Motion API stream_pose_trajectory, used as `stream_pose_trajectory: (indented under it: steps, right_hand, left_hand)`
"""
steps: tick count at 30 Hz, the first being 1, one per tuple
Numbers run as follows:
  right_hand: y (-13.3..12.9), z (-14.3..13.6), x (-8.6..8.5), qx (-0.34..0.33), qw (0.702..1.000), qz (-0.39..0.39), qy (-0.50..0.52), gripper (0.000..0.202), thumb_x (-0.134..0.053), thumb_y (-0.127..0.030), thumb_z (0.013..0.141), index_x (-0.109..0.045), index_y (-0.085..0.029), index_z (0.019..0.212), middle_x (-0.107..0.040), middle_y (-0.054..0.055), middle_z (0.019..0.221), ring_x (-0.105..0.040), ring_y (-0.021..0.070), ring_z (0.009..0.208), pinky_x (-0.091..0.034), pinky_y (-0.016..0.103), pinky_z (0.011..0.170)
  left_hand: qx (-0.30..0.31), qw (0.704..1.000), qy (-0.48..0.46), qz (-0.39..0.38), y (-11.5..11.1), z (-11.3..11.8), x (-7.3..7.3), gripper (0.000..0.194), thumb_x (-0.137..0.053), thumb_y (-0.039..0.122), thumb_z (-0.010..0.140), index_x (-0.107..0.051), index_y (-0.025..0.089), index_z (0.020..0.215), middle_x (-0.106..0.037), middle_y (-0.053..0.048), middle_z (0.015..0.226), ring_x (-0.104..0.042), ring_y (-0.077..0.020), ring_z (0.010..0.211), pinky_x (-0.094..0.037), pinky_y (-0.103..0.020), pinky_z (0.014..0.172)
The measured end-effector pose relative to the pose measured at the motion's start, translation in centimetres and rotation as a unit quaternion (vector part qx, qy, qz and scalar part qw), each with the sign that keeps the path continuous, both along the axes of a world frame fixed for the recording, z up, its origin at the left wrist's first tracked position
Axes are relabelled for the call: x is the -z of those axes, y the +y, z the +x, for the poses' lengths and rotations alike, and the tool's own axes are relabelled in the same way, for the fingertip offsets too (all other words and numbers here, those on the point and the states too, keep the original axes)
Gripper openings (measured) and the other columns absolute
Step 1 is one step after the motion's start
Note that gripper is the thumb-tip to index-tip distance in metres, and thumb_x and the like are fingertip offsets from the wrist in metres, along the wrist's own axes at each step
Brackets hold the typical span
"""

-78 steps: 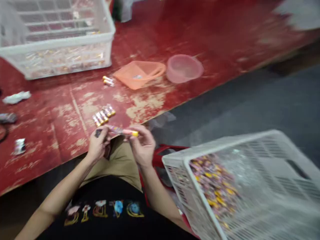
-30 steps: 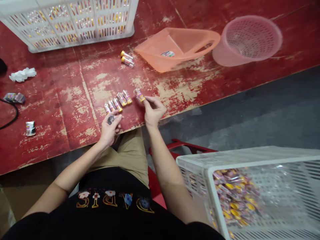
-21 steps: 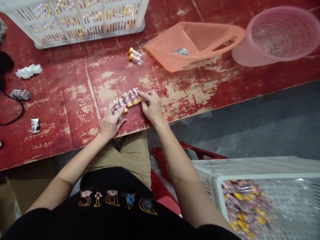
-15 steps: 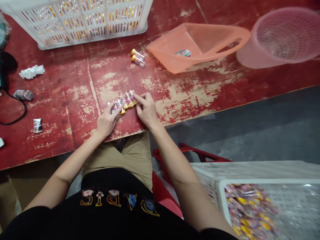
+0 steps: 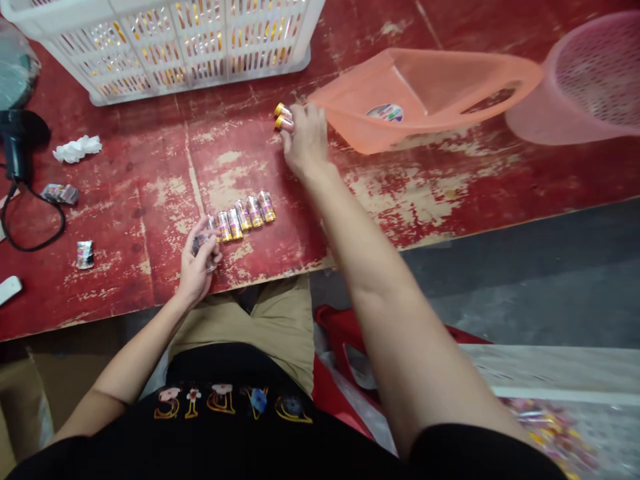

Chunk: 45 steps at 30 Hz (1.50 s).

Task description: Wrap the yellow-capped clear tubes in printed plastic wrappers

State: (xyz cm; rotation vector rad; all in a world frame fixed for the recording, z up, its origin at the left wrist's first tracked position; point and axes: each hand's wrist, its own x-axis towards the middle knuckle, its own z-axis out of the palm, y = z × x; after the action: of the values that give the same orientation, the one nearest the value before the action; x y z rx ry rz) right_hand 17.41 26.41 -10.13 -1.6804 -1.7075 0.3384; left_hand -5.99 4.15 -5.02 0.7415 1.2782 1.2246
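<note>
Wrapped tubes [image 5: 243,213]: shiny, purple-printed, yellow-ended, rowed on the surface [image 5: 120,160].
Two tubes [image 5: 285,123]: yellow-capped, near the orange scoop [image 5: 370,138].
Right hand [image 5: 307,138]: fingers over that pair; grip unclear.
Left hand [image 5: 197,267]: holding a dark bundle [image 5: 201,242].

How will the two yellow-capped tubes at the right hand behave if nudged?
The yellow-capped tubes look round and lie on their sides, so they'd probably roll if the right hand pushes them. Their smooth look suggests they may be slippery. Small and slim, they're likely light.
</note>
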Motion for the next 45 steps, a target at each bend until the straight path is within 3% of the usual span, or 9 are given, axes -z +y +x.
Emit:
stream_pose_trajectory:
  steps: [3, 5, 8, 12, 16, 25, 32, 39, 45]
  right_hand:
    - [3.1, -0.8, 0.3, 0.031, 0.998, -0.056, 0.022, 0.054, -0.024, -0.029, 0.096, -0.059, -0.002, 0.065, -0.064, 0.015, 0.125, -0.058, 0.0176, 0.122, -0.043, 0.030, 0.092]
    - [1.3, -1.3, -0.2, 0.031, 0.997, -0.070, 0.028, 0.043, -0.033, -0.024, 0.095, -0.057, -0.003, 0.066, -0.063, 0.018, 0.125, -0.057, 0.0188, 0.123, -0.042, 0.030, 0.094]
    - [-6.4, -2.1, -1.8, -0.011, 0.992, -0.075, 0.101, 0.005, -0.059, -0.012, 0.086, -0.060, -0.008, 0.084, -0.069, 0.011, 0.108, -0.065, 0.0172, 0.104, -0.048, 0.033, 0.091]
    - [-18.9, -4.7, -4.2, -0.153, 0.927, -0.138, 0.315, 0.021, -0.076, -0.034, 0.079, -0.062, -0.018, 0.083, -0.064, -0.003, 0.073, -0.059, 0.0110, 0.064, -0.051, 0.026, 0.063]
    - [-24.6, -6.6, -5.6, -0.116, 0.911, -0.100, 0.382, 0.028, -0.073, -0.044, 0.081, -0.066, -0.018, 0.075, -0.065, -0.001, 0.073, -0.059, 0.0119, 0.067, -0.050, 0.026, 0.066]
    - [-26.1, -5.3, -7.1, 0.008, 0.916, -0.031, 0.401, 0.023, -0.073, -0.041, 0.081, -0.073, -0.019, 0.079, -0.072, 0.002, 0.076, -0.065, 0.0149, 0.069, -0.055, 0.028, 0.069]
    - [-25.3, -2.9, -8.0, -0.151, 0.900, -0.127, 0.388, 0.033, -0.084, -0.039, 0.069, -0.076, -0.018, 0.092, -0.076, 0.003, 0.084, -0.068, 0.0152, 0.073, -0.057, 0.027, 0.070]
    - [-25.9, -5.3, -6.9, 0.023, 0.878, -0.006, 0.478, 0.021, -0.077, -0.038, 0.078, -0.071, -0.018, 0.082, -0.070, 0.000, 0.076, -0.063, 0.0118, 0.071, -0.053, 0.024, 0.071]
    - [-27.1, -6.0, -5.7, 0.028, 0.832, -0.064, 0.550, 0.028, -0.081, -0.041, 0.074, -0.068, -0.018, 0.081, -0.056, -0.006, 0.062, -0.042, 0.0050, 0.049, -0.034, 0.019, 0.046]
  left_hand:
    - [0.023, 0.976, -0.192, -0.096, -0.4, 1.5, -1.9, 0.029, -0.066, 0.026, 0.089, -0.067, 0.020, 0.118, -0.069, -0.008, 0.112, -0.063, -0.0117, 0.082, -0.053, -0.026, 0.078]
    - [0.027, 0.966, -0.235, -0.100, -0.4, 2.1, -2.5, 0.025, -0.063, 0.023, 0.091, -0.067, 0.021, 0.115, -0.069, -0.008, 0.117, -0.067, -0.0141, 0.094, -0.054, -0.029, 0.087]
    - [0.015, 0.966, -0.248, -0.078, -0.3, 2.6, -2.3, 0.024, -0.061, 0.024, 0.094, -0.065, 0.022, 0.118, -0.070, -0.006, 0.121, -0.066, -0.0181, 0.112, -0.053, -0.033, 0.095]
    - [-0.001, 0.965, -0.258, -0.058, -0.4, 3.7, -1.6, 0.030, -0.060, 0.026, 0.095, -0.061, 0.023, 0.125, -0.071, -0.006, 0.120, -0.062, -0.0204, 0.122, -0.052, -0.035, 0.098]
    - [0.028, 0.958, -0.280, -0.050, -1.1, 4.2, -1.7, 0.036, -0.062, 0.036, 0.094, -0.062, 0.023, 0.127, -0.071, -0.008, 0.118, -0.063, -0.0221, 0.120, -0.052, -0.036, 0.096]
    - [-0.007, 0.984, -0.174, -0.043, -4.2, 4.9, -1.9, 0.042, -0.087, 0.039, 0.068, -0.069, 0.017, 0.099, -0.065, 0.001, 0.078, -0.057, -0.0073, 0.065, -0.046, -0.020, 0.063]
    - [0.155, 0.986, 0.040, 0.039, -3.8, 3.8, -2.6, 0.027, -0.088, 0.034, 0.064, -0.071, 0.014, 0.070, -0.064, 0.000, 0.069, -0.054, -0.0088, 0.064, -0.042, -0.021, 0.062]
    - [0.038, 0.992, -0.103, -0.055, -5.5, 5.8, -2.4, 0.043, -0.088, 0.041, 0.062, -0.065, 0.016, 0.087, -0.051, 0.007, 0.058, -0.034, -0.0035, 0.045, -0.023, -0.020, 0.044]
    - [-0.008, 0.999, -0.021, 0.038, -4.8, 5.2, -1.4, 0.038, -0.085, 0.046, 0.066, -0.066, 0.016, 0.080, -0.056, 0.004, 0.060, -0.041, -0.0055, 0.050, -0.032, -0.021, 0.050]
